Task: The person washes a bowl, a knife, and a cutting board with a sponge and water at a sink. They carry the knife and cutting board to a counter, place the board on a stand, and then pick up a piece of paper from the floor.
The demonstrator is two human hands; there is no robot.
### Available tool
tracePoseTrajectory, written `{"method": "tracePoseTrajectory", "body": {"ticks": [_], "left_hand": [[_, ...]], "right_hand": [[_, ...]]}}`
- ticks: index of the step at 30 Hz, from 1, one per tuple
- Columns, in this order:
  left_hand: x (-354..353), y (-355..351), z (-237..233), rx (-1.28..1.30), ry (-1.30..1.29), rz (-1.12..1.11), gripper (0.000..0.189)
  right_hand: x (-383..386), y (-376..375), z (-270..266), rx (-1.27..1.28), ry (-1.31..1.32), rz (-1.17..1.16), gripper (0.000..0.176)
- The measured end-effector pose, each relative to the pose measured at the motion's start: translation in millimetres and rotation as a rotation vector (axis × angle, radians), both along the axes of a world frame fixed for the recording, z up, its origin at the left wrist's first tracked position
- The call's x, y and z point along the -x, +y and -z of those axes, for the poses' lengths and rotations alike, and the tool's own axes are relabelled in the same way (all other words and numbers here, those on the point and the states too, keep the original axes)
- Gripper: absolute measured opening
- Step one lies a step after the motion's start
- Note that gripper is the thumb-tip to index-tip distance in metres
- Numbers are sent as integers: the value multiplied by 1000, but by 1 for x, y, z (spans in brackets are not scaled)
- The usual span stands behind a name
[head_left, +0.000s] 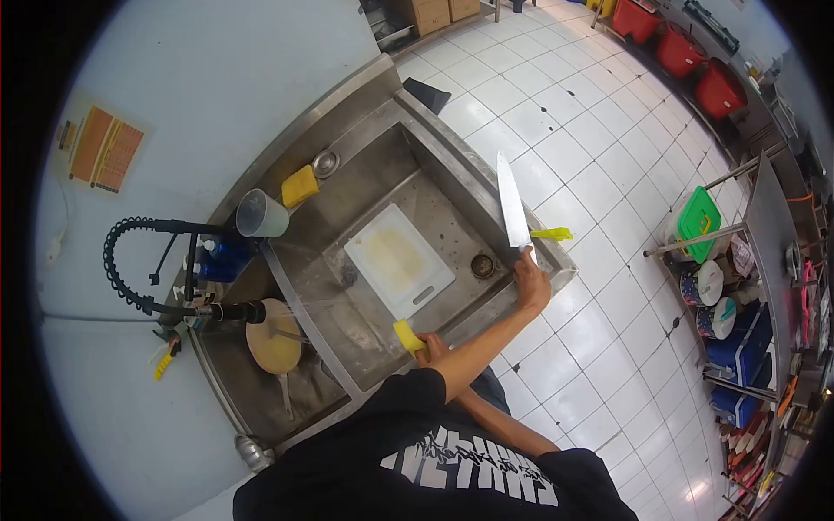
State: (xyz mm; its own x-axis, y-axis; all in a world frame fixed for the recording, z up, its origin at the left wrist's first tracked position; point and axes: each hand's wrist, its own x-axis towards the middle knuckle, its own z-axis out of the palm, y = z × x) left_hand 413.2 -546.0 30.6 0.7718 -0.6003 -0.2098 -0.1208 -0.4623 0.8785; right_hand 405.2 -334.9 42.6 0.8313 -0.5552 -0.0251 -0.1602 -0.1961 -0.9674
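My left hand (532,282) is closed around the handle of a large kitchen knife (512,204), over the right corner of the steel sink. The blade points away from me. Just beside it, a lime-green item (552,234) lies at the sink rim. Lower and to the left, my right hand (430,349) grips a yellow sponge (406,336) above the sink's near edge, with my left forearm crossing over my right arm. A white cutting board (400,260) with a yellowish stain lies flat in the basin, its handle slot toward me.
The spring-hose faucet (243,311) reaches over the left basin, where a round pan (274,339) sits. Another yellow sponge (300,186) and a grey plastic container (262,214) stand on the back ledge. A steel rack (764,252) with bins lies across the tiled floor.
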Motion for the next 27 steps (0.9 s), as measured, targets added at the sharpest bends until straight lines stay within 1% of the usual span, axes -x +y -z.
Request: {"method": "tracePoseTrajectory", "body": {"ticks": [4, 7, 11, 15, 18, 20, 21, 24, 27], "left_hand": [[1, 3, 12, 115, -111, -145, 56], [-2, -2, 12, 76, -97, -132, 56], [-13, -7, 8, 14, -55, -26, 61], [-23, -10, 4, -51, -27, 58, 66], [-29, -9, -9, -72, -9, 91, 71], [-32, -7, -17, -136, 29, 145, 73], [-32, -6, -19, -181, -11, 188, 73], [-27, -7, -24, -304, -120, 310, 74], [-26, -10, -35, -391, -183, 411, 72]], "right_hand": [[-1, -2, 2, 10, -9, 12, 28], [-1, -2, 2, -11, -6, 10, 29], [-2, -3, 9, 16, -1, -26, 29], [-1, -2, 12, 23, 0, -12, 30], [1, -6, 14, -96, -4, -87, 40], [-1, -6, 15, -74, -11, -92, 42], [-1, -4, 16, -65, -14, -96, 42], [-5, 0, 14, 15, -10, -29, 27], [-7, 1, 12, -10, -26, -10, 27]]}}
